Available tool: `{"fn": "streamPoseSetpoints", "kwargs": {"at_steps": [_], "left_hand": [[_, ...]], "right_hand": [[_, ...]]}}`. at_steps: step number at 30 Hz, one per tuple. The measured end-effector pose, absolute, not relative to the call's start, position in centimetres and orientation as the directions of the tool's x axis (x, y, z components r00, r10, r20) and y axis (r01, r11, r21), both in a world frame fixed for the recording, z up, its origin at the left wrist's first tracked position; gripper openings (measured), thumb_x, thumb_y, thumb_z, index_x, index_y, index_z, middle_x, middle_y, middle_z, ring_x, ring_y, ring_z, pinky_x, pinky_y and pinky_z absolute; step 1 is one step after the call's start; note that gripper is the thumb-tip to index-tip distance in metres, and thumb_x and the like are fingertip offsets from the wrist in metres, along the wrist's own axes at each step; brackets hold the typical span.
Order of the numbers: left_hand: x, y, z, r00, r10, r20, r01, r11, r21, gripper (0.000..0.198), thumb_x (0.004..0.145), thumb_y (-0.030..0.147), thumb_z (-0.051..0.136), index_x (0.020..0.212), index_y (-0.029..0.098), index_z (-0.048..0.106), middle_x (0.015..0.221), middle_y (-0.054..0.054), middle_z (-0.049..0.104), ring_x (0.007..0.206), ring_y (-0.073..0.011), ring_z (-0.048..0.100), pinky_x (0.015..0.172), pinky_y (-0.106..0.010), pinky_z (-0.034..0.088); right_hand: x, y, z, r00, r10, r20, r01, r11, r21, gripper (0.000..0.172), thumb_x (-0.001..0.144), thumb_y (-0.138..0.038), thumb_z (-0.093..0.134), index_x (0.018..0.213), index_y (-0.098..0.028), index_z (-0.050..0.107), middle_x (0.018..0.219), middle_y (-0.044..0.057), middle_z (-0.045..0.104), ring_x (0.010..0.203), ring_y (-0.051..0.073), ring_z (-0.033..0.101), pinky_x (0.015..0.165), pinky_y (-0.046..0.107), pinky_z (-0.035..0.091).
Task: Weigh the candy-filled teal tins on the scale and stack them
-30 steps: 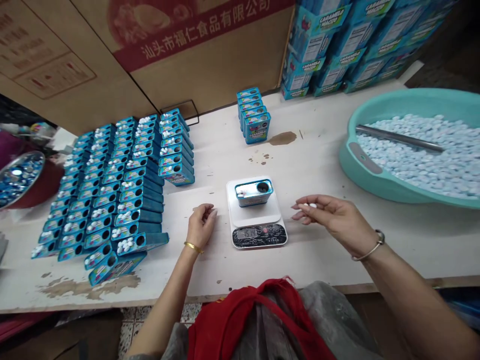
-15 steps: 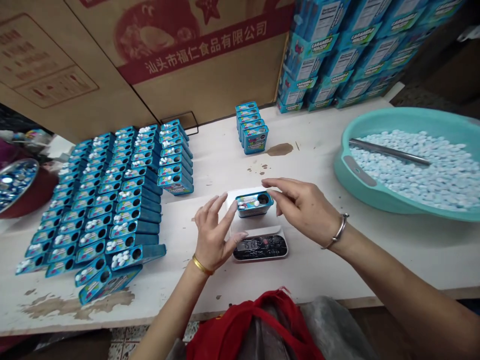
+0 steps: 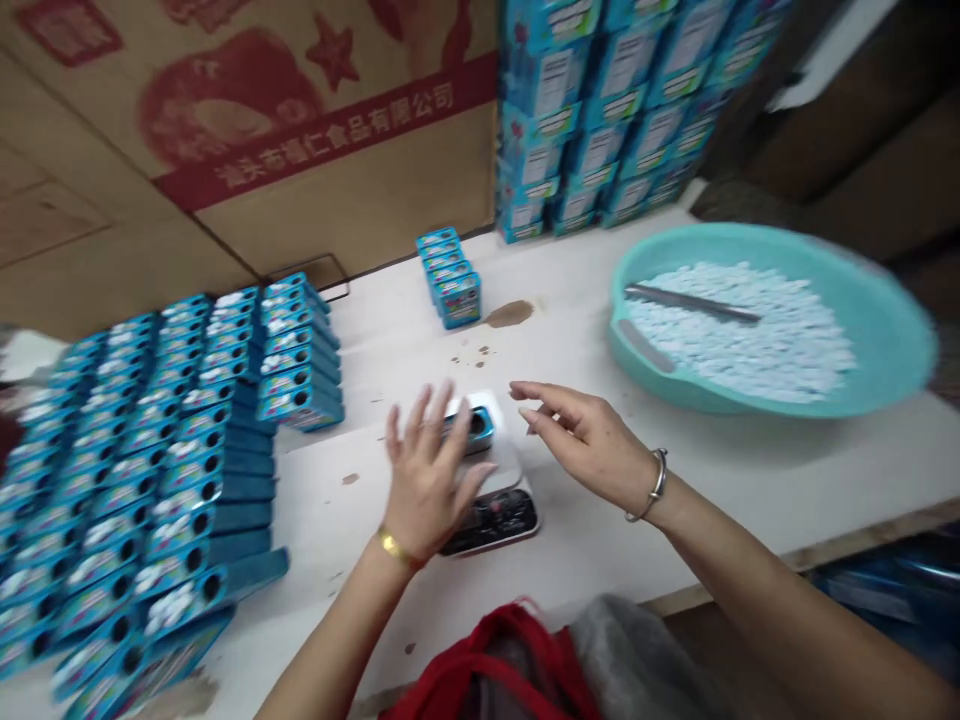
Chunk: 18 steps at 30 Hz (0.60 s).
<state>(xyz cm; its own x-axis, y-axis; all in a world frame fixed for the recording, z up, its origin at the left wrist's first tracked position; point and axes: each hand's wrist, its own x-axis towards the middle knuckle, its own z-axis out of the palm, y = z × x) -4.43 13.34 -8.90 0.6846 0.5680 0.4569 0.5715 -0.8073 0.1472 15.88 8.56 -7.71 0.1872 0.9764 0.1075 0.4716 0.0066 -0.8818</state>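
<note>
While the left hand [image 3: 427, 480] hovers with its fingers spread wide, gripping nothing and partly hiding a blue tin [image 3: 474, 428] on a kitchen scale [image 3: 491, 520], the right hand [image 3: 592, 440] sits at 3 o'clock from the scale, its fingers loosely curved and slightly parted; nothing shows between them; I cannot tell whether the left fingers touch the tin; rows of open tins [image 3: 187, 470] fill the desk [image 3: 600, 590] at 9 o'clock; a small stack of tins [image 3: 448, 285] stands at 12 o'clock; a teal basin [image 3: 652, 380] of pale mints [image 3: 735, 340] with a steel rod [image 3: 690, 302] lies at 2 o'clock.
</note>
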Motion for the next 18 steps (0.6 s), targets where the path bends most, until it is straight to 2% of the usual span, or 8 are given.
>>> {"fn": "streamPoseSetpoints", "kwargs": {"at_steps": [2, 4, 5, 7, 9, 11, 16, 18], "left_hand": [[-5.3, 14.0, -8.4, 0.615, 0.607, 0.504, 0.59, -0.778, 0.215, 0.055, 0.084, 0.037, 0.056, 0.135, 0.022, 0.041, 0.143, -0.013, 0.037, 0.134, -0.0308, 0.031, 0.109, -0.052, 0.021], [-6.6, 14.7, -8.2, 0.501, 0.683, 0.531, 0.62, -0.712, 0.33, 0.05, 0.084, 0.033, 0.056, 0.132, 0.025, 0.044, 0.14, -0.011, 0.041, 0.129, -0.03, 0.038, 0.105, -0.049, 0.031], [-7.5, 15.0, -8.3, 0.444, 0.716, 0.538, 0.633, -0.676, 0.377, 0.047, 0.084, 0.034, 0.055, 0.13, 0.025, 0.047, 0.136, -0.01, 0.044, 0.125, -0.0298, 0.042, 0.103, -0.048, 0.035], [-9.1, 15.3, -8.9, 0.374, 0.758, 0.534, 0.651, -0.625, 0.431, 0.041, 0.085, 0.036, 0.053, 0.124, 0.025, 0.052, 0.129, -0.01, 0.05, 0.116, -0.0295, 0.049, 0.098, -0.048, 0.04], [-10.4, 15.2, -9.8, 0.358, 0.786, 0.504, 0.673, -0.591, 0.445, 0.037, 0.085, 0.038, 0.052, 0.119, 0.025, 0.055, 0.121, -0.009, 0.054, 0.11, -0.0291, 0.053, 0.094, -0.048, 0.043], [-11.4, 14.7, -10.9, 0.366, 0.813, 0.453, 0.697, -0.562, 0.445, 0.035, 0.085, 0.038, 0.052, 0.117, 0.024, 0.056, 0.117, -0.01, 0.055, 0.106, -0.0285, 0.055, 0.09, -0.046, 0.046], [-12.8, 12.9, -12.9, 0.427, 0.831, 0.357, 0.707, -0.553, 0.44, 0.03, 0.086, 0.031, 0.051, 0.115, 0.022, 0.055, 0.111, -0.01, 0.057, 0.103, -0.0245, 0.056, 0.087, -0.041, 0.049], [-13.4, 12.3, -13.5, 0.441, 0.836, 0.326, 0.699, -0.548, 0.46, 0.028, 0.087, 0.028, 0.051, 0.114, 0.02, 0.055, 0.107, -0.009, 0.058, 0.1, -0.0223, 0.058, 0.086, -0.039, 0.05]], "right_hand": [[20.5, 8.9, -7.3, 0.304, 0.927, 0.218, 0.634, -0.026, -0.773, 0.033, 0.084, -0.035, 0.049, 0.108, -0.016, 0.062, 0.108, 0.013, 0.065, 0.078, 0.02, 0.062, 0.067, 0.035, 0.051], [26.4, 9.2, -6.9, 0.419, 0.863, 0.282, 0.799, -0.202, -0.567, 0.037, 0.083, -0.038, 0.05, 0.107, -0.013, 0.062, 0.11, 0.016, 0.062, 0.094, 0.027, 0.059, 0.078, 0.041, 0.049], [29.3, 9.4, -6.9, 0.475, 0.847, 0.238, 0.831, -0.343, -0.438, 0.041, 0.081, -0.041, 0.051, 0.106, -0.011, 0.063, 0.11, 0.019, 0.061, 0.103, 0.032, 0.056, 0.084, 0.045, 0.045], [34.0, 9.7, -7.4, 0.581, 0.813, -0.046, 0.78, -0.572, -0.254, 0.05, 0.075, -0.048, 0.057, 0.107, -0.009, 0.062, 0.111, 0.023, 0.06, 0.105, 0.037, 0.054, 0.085, 0.049, 0.043], [36.7, 10.2, -8.6, 0.57, 0.806, -0.157, 0.769, -0.591, -0.245, 0.054, 0.063, -0.05, 0.068, 0.1, -0.011, 0.065, 0.102, 0.02, 0.064, 0.093, 0.035, 0.06, 0.077, 0.043, 0.047], [37.3, 10.7, -10.0, 0.535, 0.823, -0.189, 0.773, -0.568, -0.283, 0.053, 0.057, -0.047, 0.073, 0.097, -0.013, 0.066, 0.097, 0.016, 0.066, 0.085, 0.03, 0.062, 0.072, 0.037, 0.048], [36.0, 10.0, -10.1, 0.505, 0.847, -0.166, 0.751, -0.526, -0.399, 0.019, 0.067, -0.028, 0.068, 0.083, -0.018, 0.067, 0.086, 0.01, 0.066, 0.084, 0.024, 0.06, 0.076, 0.033, 0.043], [36.1, 9.3, -9.4, 0.534, 0.83, -0.161, 0.709, -0.543, -0.449, 0.017, 0.073, -0.027, 0.062, 0.086, -0.017, 0.066, 0.077, 0.01, 0.064, 0.072, 0.022, 0.058, 0.073, 0.037, 0.042]]}}
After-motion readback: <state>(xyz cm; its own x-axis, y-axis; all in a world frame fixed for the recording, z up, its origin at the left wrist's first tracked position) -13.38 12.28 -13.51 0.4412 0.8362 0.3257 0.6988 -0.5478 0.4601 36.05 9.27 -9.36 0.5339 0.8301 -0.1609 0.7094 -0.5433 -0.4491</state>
